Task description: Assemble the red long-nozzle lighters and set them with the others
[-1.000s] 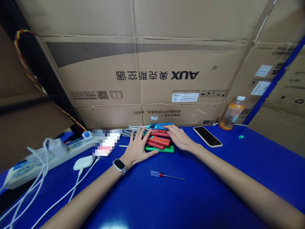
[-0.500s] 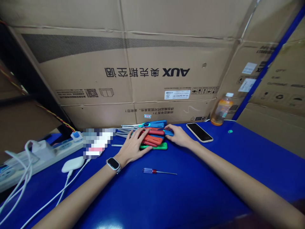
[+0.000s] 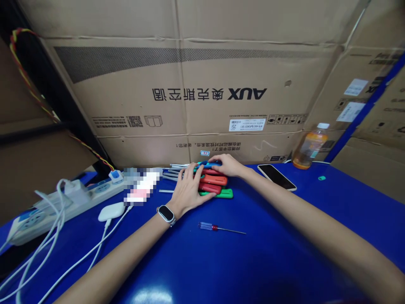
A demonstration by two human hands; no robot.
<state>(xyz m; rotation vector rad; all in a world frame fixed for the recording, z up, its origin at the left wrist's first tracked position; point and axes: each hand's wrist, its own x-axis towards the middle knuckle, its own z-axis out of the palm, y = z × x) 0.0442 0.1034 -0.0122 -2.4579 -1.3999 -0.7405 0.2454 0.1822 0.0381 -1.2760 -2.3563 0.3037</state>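
A bundle of screwdrivers with red [image 3: 215, 180], green [image 3: 225, 194] and blue handles lies on the blue table [image 3: 253, 253] against the cardboard boxes, metal shafts pointing left. My left hand [image 3: 190, 190], a smartwatch on its wrist, lies flat with spread fingers on the handles. My right hand [image 3: 228, 164] curls its fingers over the blue-handled screwdriver [image 3: 207, 165] at the far side of the pile. A small screwdriver [image 3: 218, 229] with a clear blue and red handle lies alone nearer to me.
A phone [image 3: 276, 177] lies face up right of the pile, an orange drink bottle [image 3: 310, 146] behind it. A white power strip [image 3: 63, 202] with plugs and cables, and a white charger puck [image 3: 111, 211], sit at the left. Large cardboard boxes [image 3: 205, 93] wall the back.
My right hand has moved from the right end of the handles to the far side of the pile and closed over the blue-handled screwdriver. My left hand stays on the handles.
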